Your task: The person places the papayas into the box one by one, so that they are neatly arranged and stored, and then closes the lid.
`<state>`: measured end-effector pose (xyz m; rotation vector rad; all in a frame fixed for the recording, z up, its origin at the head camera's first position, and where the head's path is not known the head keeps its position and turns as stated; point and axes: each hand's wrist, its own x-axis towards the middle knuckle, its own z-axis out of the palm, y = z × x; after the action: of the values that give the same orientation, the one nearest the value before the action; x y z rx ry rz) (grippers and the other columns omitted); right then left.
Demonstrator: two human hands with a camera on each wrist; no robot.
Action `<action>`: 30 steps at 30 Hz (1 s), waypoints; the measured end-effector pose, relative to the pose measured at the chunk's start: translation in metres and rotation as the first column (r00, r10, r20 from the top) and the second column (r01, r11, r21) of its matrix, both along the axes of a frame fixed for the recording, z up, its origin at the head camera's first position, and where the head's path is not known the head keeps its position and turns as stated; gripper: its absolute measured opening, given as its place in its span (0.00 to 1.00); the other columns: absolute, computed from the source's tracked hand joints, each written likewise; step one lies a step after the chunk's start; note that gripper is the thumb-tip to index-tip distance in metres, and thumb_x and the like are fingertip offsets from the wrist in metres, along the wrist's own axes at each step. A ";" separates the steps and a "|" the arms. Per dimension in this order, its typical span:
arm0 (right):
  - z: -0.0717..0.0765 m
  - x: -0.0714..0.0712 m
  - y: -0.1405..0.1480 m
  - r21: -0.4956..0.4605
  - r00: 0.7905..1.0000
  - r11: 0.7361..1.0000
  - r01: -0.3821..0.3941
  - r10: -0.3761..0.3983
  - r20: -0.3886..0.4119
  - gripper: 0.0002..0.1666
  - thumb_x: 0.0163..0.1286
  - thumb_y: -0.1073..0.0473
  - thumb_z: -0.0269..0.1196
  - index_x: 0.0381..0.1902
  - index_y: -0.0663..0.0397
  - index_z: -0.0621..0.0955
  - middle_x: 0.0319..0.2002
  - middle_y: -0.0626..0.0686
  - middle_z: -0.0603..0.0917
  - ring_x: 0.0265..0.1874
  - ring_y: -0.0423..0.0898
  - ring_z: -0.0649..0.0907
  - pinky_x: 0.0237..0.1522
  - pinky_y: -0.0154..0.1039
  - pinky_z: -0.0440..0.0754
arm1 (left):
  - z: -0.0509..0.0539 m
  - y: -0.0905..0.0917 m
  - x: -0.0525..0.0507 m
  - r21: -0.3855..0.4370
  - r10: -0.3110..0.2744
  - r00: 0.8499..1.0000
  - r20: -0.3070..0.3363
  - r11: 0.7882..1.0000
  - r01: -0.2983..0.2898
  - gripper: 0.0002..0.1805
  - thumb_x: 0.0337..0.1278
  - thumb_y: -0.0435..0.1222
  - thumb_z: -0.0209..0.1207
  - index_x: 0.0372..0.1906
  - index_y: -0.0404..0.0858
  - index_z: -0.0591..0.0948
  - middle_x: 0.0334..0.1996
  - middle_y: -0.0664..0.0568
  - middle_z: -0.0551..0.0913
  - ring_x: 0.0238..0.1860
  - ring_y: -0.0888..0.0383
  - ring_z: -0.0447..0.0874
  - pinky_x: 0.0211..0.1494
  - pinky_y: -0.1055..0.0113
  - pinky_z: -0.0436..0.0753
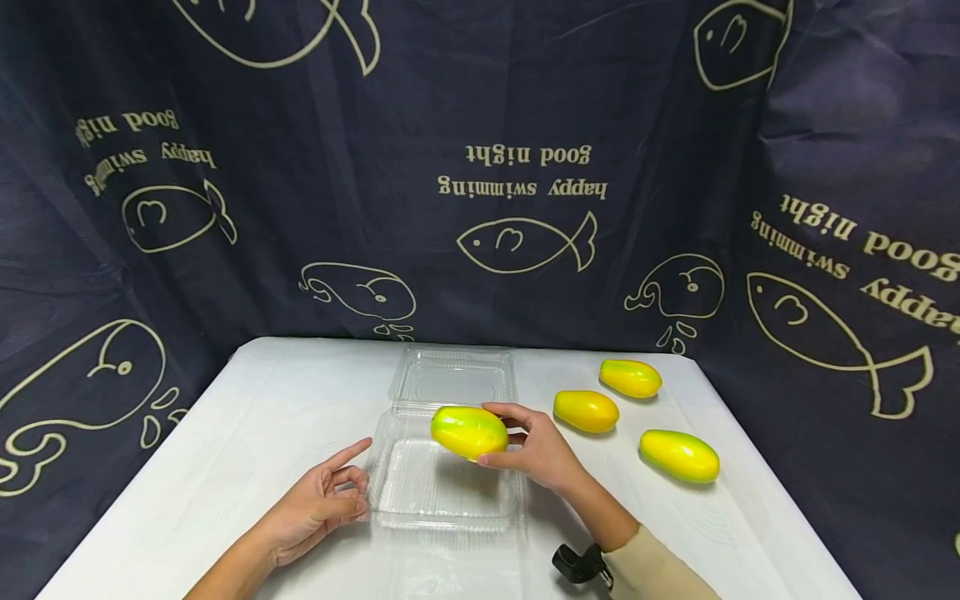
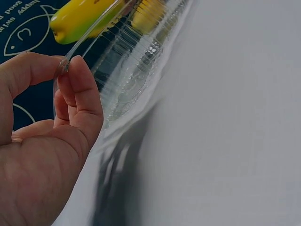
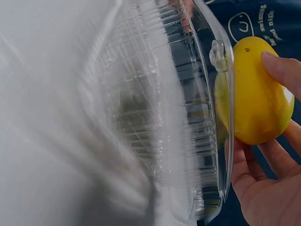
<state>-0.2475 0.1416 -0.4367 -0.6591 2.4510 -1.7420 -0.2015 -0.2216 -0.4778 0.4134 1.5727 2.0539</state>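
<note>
My right hand holds a yellow-green papaya above the base of a clear plastic clamshell box. Thumb and fingers grip the fruit's right end, and in the right wrist view the papaya shows beyond the box rim. At the box's left side, my left hand pinches the rim between thumb and a finger, as the left wrist view shows at the clear edge. The box's lid lies folded back behind its base.
Three more papayas lie on the white table to the right: one at the back, one nearer the box and one in front. A dark curtain with fish drawings hangs behind the table.
</note>
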 end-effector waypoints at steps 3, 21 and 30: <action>0.000 -0.001 -0.003 0.006 1.000 1.000 0.000 -0.001 0.012 0.43 0.52 0.58 0.81 0.67 0.53 0.79 0.63 0.52 0.83 0.56 0.51 0.82 0.54 0.35 0.84 | 0.001 0.000 0.001 -0.009 0.006 1.000 0.005 1.000 -0.006 0.54 0.63 0.20 0.58 0.83 0.37 0.35 0.43 0.59 0.74 0.39 0.67 0.81 0.51 0.68 0.87; -0.007 -0.005 -0.017 -0.010 0.999 1.000 -0.022 0.022 0.040 0.41 0.52 0.61 0.81 0.65 0.52 0.80 0.60 0.55 0.83 0.54 0.57 0.82 0.56 0.44 0.86 | -0.001 -0.001 0.001 -0.006 0.008 1.000 0.005 1.000 -0.008 0.53 0.65 0.20 0.56 0.83 0.37 0.36 0.43 0.59 0.74 0.40 0.66 0.82 0.50 0.68 0.87; -0.004 -0.004 -0.024 0.014 0.999 1.000 -0.014 0.013 0.045 0.40 0.51 0.61 0.81 0.64 0.50 0.81 0.61 0.54 0.83 0.53 0.56 0.84 0.57 0.46 0.86 | -0.001 -0.001 0.001 0.010 -0.008 1.000 0.002 1.000 0.008 0.53 0.65 0.19 0.55 0.82 0.36 0.33 0.42 0.60 0.75 0.39 0.67 0.82 0.49 0.70 0.86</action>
<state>-0.2514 0.1178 -0.4404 -0.6268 2.4217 -1.7131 -0.2009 -0.2227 -0.4785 0.4202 1.5577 2.0565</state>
